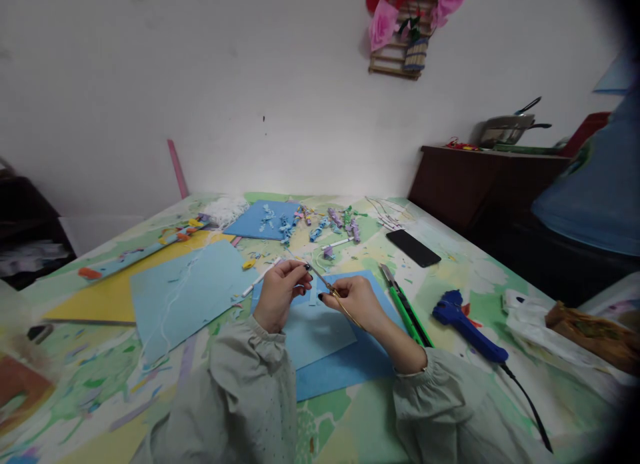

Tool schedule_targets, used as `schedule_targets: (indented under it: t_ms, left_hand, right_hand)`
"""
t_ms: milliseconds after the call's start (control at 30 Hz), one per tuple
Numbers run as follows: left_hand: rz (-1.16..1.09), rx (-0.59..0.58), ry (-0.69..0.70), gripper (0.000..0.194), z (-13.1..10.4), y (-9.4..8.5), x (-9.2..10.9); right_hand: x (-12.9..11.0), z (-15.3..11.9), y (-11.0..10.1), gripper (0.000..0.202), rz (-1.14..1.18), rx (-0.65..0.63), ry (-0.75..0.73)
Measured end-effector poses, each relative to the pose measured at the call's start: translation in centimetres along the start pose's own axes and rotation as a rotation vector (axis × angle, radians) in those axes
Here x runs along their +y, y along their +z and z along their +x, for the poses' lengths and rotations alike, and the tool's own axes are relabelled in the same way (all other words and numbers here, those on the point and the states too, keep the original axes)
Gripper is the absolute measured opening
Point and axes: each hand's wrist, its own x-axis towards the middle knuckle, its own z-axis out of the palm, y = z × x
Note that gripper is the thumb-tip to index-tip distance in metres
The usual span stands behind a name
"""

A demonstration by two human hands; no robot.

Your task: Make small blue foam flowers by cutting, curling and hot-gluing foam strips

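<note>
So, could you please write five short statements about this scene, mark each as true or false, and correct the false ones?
1. The right hand holds scissors with gold handles. True.
2. The black phone lies to the left of both hands. False: the black phone lies to their right.
3. The blue glue gun lies to the right of the green utility knife. True.
4. At the left, the yellow sheet covers part of the light blue sheet. False: the light blue sheet overlaps the yellow sheet.
5. Pink flowers hang on the wall. True.

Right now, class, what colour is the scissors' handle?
The scissors' handle is gold-coloured, seen best in the head view.
</note>
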Motion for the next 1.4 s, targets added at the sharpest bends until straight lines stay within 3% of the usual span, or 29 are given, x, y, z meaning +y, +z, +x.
schedule_targets:
  t_ms: [400, 533, 667, 800, 1067, 1200, 1300, 1400]
  left_hand:
    - [-0.027, 0.004, -0.022, 0.022, 0.0, -0.1, -0.1]
    - [-0.04, 0.003, -0.041, 0.023, 0.1, -0.1, 0.0]
    - [-0.041, -0.01, -0.078, 0.023, 0.2, -0.2, -0.1]
    - [-0.039, -0.033, -0.116, 0.021, 0.1, -0.3, -0.2]
    - [-0.05, -0.085, -0.183, 0.02, 0.1, -0.2, -0.4]
    - [-0.034, -0.096, -0.21, 0.02, -0.1, 0.1, -0.7]
    - [-0.047, -0.107, -0.218, 0.019, -0.4, 0.3, -0.8]
    - [-0.095, -0.117, -0.24, 0.019, -0.6, 0.6, -0.9]
  right_hand:
    - [-0.2, -0.1, -0.2, 0.03, -0.055, 0.001, 0.001]
    - [0.1, 0.2, -0.4, 0.031, -0.251, 0.099, 0.021]
    - [0.9, 0.4, -0.9, 0.022, -0.57, 0.236, 0.165]
    - [1.7, 0.6, -1.3, 0.022, -0.741, 0.218, 0.252]
    - [0.8, 0.1, -1.3, 0.027, -0.777, 0.201, 0.179]
    - [-0.3, -0.5, -1.6, 0.032, -0.595, 0.339, 0.053]
    - [-0.8, -0.6, -1.2, 0.019, -0.096, 0.333, -0.177]
    - [-0.9, -0.7, -0.5, 0.016, 0.305, 0.279, -0.266]
